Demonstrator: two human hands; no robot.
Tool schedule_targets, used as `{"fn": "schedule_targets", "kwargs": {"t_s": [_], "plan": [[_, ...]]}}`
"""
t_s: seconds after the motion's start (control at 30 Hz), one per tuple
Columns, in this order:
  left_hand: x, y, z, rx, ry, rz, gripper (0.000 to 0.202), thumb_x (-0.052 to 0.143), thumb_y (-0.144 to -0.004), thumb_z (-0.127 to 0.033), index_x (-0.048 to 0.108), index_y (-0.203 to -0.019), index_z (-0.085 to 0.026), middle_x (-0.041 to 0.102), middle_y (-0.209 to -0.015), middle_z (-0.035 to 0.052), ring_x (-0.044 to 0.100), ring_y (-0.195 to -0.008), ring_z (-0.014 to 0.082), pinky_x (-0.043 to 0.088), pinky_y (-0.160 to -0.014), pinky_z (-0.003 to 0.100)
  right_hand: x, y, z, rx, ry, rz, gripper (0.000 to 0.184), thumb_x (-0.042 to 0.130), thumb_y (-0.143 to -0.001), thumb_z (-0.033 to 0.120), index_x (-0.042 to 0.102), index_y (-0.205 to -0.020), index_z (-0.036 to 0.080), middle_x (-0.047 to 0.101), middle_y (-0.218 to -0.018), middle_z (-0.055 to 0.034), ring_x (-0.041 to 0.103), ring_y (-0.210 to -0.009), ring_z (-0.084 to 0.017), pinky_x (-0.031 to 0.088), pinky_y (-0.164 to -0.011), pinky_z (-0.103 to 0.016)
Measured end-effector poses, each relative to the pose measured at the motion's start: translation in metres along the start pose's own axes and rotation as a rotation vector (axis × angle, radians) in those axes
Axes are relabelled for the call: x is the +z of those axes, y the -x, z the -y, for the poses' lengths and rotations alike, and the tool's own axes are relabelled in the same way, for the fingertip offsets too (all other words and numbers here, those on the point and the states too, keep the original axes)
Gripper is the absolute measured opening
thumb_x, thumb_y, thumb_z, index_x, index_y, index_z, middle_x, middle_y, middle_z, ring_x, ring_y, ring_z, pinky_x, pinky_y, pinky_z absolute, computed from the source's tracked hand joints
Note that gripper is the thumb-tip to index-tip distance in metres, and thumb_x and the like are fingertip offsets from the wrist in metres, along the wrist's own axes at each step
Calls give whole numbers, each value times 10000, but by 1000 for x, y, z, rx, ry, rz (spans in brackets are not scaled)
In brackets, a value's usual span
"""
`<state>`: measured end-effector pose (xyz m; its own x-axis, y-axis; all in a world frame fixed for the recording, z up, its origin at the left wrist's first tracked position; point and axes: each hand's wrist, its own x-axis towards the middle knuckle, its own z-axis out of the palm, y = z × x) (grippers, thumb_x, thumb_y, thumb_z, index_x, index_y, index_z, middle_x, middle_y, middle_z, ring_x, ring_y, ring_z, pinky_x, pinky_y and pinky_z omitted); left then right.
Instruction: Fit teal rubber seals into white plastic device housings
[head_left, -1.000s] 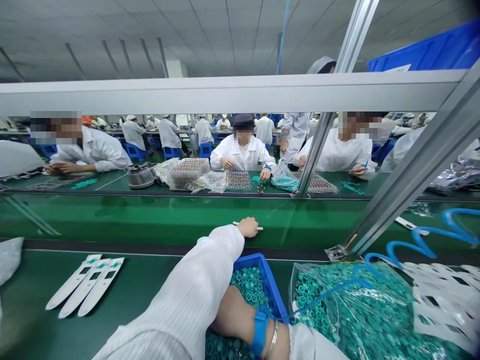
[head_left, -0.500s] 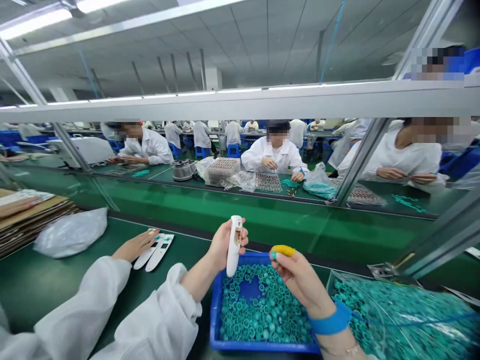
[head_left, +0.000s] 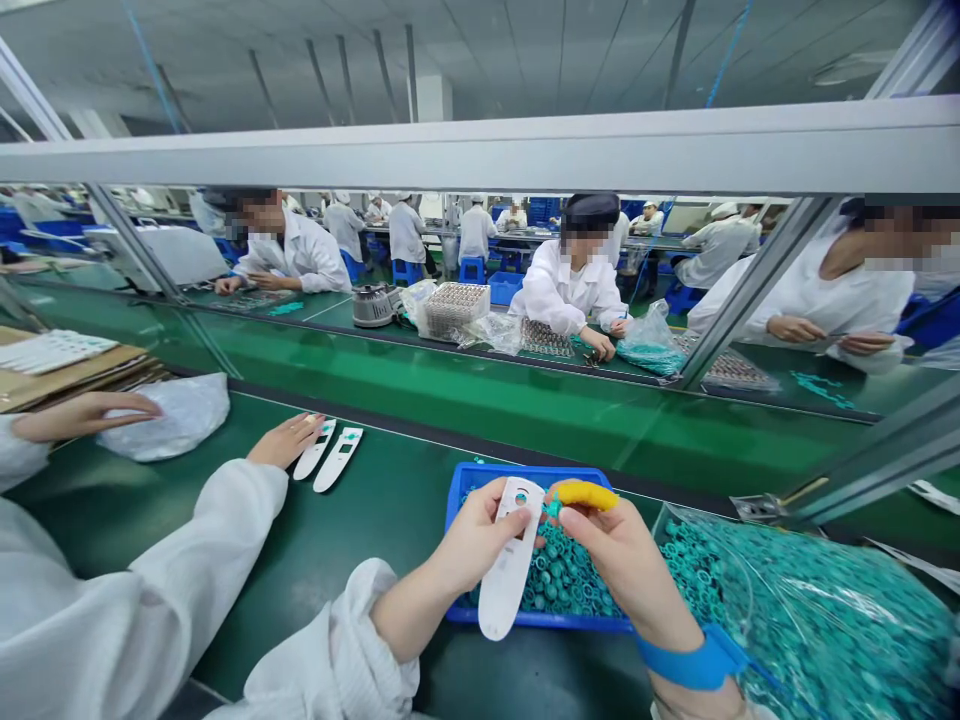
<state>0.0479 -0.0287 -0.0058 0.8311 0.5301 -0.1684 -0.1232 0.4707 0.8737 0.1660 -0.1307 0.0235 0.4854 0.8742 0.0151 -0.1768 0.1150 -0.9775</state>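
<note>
My left hand (head_left: 469,545) is closed round a long white plastic shell (head_left: 508,575), held face up over the blue bin (head_left: 480,478) of small teal rings. My right hand (head_left: 622,560), with a yellow finger cot (head_left: 585,494) on the forefinger and a blue wrist strap (head_left: 694,658), pinches one teal ring (head_left: 551,509) against the top end of the shell. The two hands touch above the bin's near half.
A clear bag of teal rings (head_left: 795,610) lies to the right. A co-worker's sleeve and hand (head_left: 283,440) on my left touch two white shells (head_left: 330,456); their other hand (head_left: 82,412) rests by a plastic bag (head_left: 176,415). The green conveyor (head_left: 480,400), metal frame posts and several seated workers lie beyond.
The left hand brought the white shell down from upright to flat over the bin. The right hand closed in on it with the teal ring. My view dropped slightly.
</note>
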Motion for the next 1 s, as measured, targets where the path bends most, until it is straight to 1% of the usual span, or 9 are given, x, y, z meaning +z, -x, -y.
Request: {"fn": "schedule_targets", "kwargs": {"t_s": [0.07, 0.17, 0.23, 0.37, 0.5, 0.6, 0.7, 0.87, 1.0], "plan": [[3, 4, -2, 46, -68, 7, 413, 749, -668, -420, 586, -926, -143, 628, -707, -7, 632, -605, 128, 465, -516, 200, 2, 1, -2, -106, 123, -26, 253, 761, -678, 394, 683, -823, 202, 693, -779, -41, 644, -725, -166, 551, -676, -278], [4, 7, -2, 105, -155, -6, 380, 704, -711, -409, 575, -951, -144, 614, -745, -3, 622, -623, 125, 475, -546, 215, 4, 4, -4, -245, 219, -103, 275, 720, -721, 400, 650, -919, 221, 654, -802, -32, 630, -715, -160, 548, -631, -266], [3, 7, 0, 106, -164, -10, 362, 687, -725, -393, 566, -959, -146, 601, -766, -2, 620, -632, 127, 479, -561, 227, 4, 6, -4, -296, 304, -83, 232, 670, -778, 379, 641, -960, 237, 621, -837, -28, 617, -734, -151, 540, -624, -250], [2, 5, 7, 100, -137, 11, 338, 658, -750, -377, 560, -978, -148, 598, -807, 11, 618, -652, 134, 481, -588, 247, 3, 9, -6, -348, 426, -13, 96, 607, -839, 326, 627, -890, 248, 591, -860, -21, 615, -742, -146, 536, -610, -243], [5, 5, 10, 93, -164, 46, 349, 625, -774, -392, 545, -998, -137, 600, -731, 16, 586, -601, 136, 429, -518, 223, -2, 7, -16, -423, 594, -119, 90, 646, -810, 319, 639, -873, 255, 672, -898, -32, 656, -820, -192, 551, -734, -333], [8, 6, 8, 141, -207, 44, 253, 606, -784, -337, 559, -921, -130, 569, -693, 3, 530, -583, 111, 398, -529, 211, -4, 6, -22, -597, 813, -171, 65, 656, -798, 286, 649, -854, 253, 676, -982, -54, 634, -945, -236, 519, -832, -407], [9, 8, 6, 195, -265, 47, 185, 578, -783, -243, 592, -934, -138, 561, -747, 3, 493, -634, 104, 387, -585, 210, -2, 5, -24, -756, 924, -166, 101, 638, -803, 246, 618, -901, 260, 649, -934, -54, 593, -986, -253, 508, -825, -430], [7, 10, 8, 195, -291, 72, 170, 562, -790, -216, 604, -944, -158, 544, -767, 5, 478, -672, 115, 361, -600, 212, 2, 6, -26, -731, 932, -239, 264, 631, -801, 260, 520, -1041, 246, 579, -978, -76, 558, -979, -257, 495, -812, -449], [7, 10, 10, 172, -223, 81, 218, 560, -797, -235, 603, -996, -159, 531, -757, 3, 472, -665, 113, 362, -602, 214, 2, 6, -31, -721, 923, -207, 185, 595, -833, 239, 529, -1006, 237, 578, -949, -68, 563, -940, -236, 494, -798, -423]]}}
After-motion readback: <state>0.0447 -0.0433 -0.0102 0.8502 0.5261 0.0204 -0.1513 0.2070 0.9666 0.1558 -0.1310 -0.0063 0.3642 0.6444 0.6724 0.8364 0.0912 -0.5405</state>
